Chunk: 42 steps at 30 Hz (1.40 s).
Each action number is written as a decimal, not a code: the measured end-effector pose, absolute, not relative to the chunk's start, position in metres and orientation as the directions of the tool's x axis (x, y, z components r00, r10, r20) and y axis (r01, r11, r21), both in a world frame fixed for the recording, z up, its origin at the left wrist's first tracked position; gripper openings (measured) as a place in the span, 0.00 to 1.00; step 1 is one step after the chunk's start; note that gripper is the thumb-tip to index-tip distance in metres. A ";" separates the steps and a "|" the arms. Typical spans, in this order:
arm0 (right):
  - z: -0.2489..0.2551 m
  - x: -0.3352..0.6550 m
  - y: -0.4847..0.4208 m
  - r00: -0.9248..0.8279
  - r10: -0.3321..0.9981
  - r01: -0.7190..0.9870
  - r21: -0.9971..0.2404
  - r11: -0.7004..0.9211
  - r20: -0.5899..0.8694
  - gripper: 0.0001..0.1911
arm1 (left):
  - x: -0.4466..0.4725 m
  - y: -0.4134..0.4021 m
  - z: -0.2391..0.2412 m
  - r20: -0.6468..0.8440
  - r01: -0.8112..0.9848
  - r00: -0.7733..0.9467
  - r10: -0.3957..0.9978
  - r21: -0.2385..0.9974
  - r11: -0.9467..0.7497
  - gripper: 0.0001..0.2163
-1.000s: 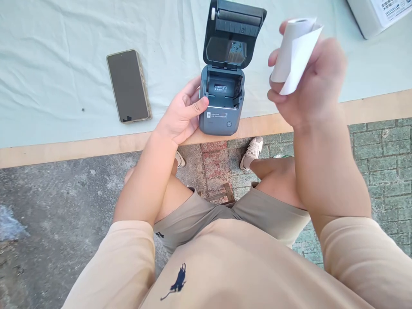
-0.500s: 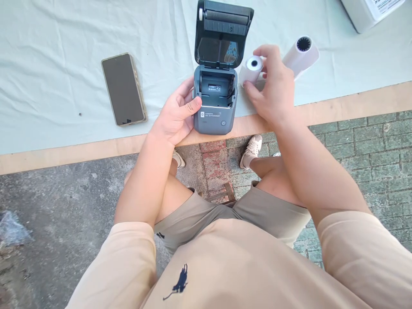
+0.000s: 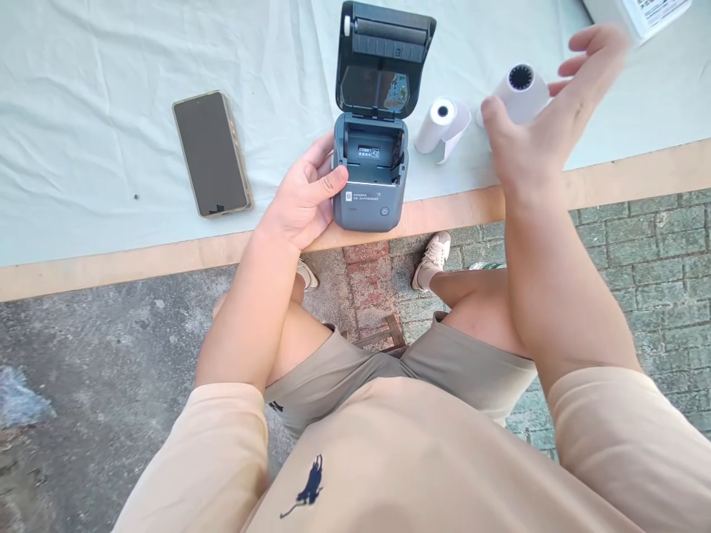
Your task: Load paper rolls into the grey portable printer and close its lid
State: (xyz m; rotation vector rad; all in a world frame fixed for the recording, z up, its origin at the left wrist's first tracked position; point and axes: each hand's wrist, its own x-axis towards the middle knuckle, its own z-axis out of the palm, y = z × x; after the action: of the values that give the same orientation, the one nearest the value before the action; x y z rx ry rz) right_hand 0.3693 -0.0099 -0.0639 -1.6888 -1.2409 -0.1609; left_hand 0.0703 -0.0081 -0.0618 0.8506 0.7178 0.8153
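A dark label printer [image 3: 369, 211] stands at the table's front edge with its lid [image 3: 383, 63] raised and its paper bay bare. My left hand [image 3: 308, 189] grips the printer's left side, thumb on the front corner. To the printer's right, a small white paper roll [image 3: 430, 129] stands upright with a loose tail of paper. Farther right is a larger white roll [image 3: 519, 100] with a black toothed core, partly hidden by my right hand [image 3: 547, 126]. That hand is open, fingers spread and slightly blurred, around the larger roll's near side; I cannot tell whether it touches.
A phone [image 3: 214, 155] lies face up on the pale tablecloth [image 3: 266, 66] at left. A white box-like object [image 3: 638, 18] is at the far right corner. The table's wooden front edge [image 3: 138, 263] runs before my knees.
My right hand has let go of the small paper roll and moved right to the larger roll, its fingers spreading. The small roll stays standing beside the printer. My left hand has not moved.
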 end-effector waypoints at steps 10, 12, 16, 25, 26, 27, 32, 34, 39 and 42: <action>-0.063 0.363 0.001 0.680 0.619 0.398 -0.907 0.139 0.393 0.25 | 0.069 -0.008 -0.064 -0.178 -0.320 0.531 0.829 0.863 0.390 0.26; -0.051 0.361 -0.001 0.750 0.645 0.070 -0.987 0.143 0.146 0.20 | 0.069 -0.007 -0.065 -0.155 -0.356 0.541 0.826 0.848 0.392 0.24; -0.024 0.355 -0.010 0.562 0.772 -0.529 -0.847 0.059 -0.297 0.13 | 0.069 -0.007 -0.066 -0.113 -0.411 0.549 0.828 0.827 0.385 0.21; -0.016 0.343 0.005 0.571 0.760 -0.645 -0.742 0.180 -0.312 0.18 | 0.069 -0.007 -0.066 -0.161 -0.344 0.532 0.831 0.856 0.386 0.23; -0.015 0.340 0.003 0.552 0.802 -0.608 -0.769 0.197 -0.231 0.20 | 0.069 -0.006 -0.066 -0.165 -0.336 0.529 0.833 0.860 0.383 0.23; -0.014 0.335 0.000 0.508 0.854 -0.548 -0.806 0.222 -0.110 0.18 | 0.069 -0.006 -0.066 -0.163 -0.332 0.531 0.832 0.863 0.381 0.24; -0.003 0.298 -0.026 0.104 0.877 0.102 -0.882 0.460 0.469 0.20 | 0.069 -0.005 -0.065 -0.168 -0.321 0.558 0.813 0.859 0.398 0.29; 0.000 0.284 -0.032 -0.082 0.873 0.408 -0.783 0.469 0.480 0.13 | 0.069 -0.005 -0.064 -0.174 -0.312 0.559 0.811 0.862 0.400 0.30; 0.004 0.264 -0.033 -0.216 0.947 0.849 -0.432 0.302 0.238 0.15 | 0.070 -0.006 -0.061 -0.222 -0.286 0.529 0.819 0.862 0.419 0.33; 0.006 0.257 -0.030 -0.199 0.971 0.903 -0.360 0.235 0.134 0.15 | 0.070 -0.007 -0.061 -0.242 -0.278 0.522 0.818 0.858 0.431 0.34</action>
State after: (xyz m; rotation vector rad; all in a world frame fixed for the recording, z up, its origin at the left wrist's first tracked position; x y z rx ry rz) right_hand 0.2571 -0.0297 0.0060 -1.7358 -2.1837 0.2884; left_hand 0.0704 -0.0070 -0.0609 0.8646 0.7316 0.7648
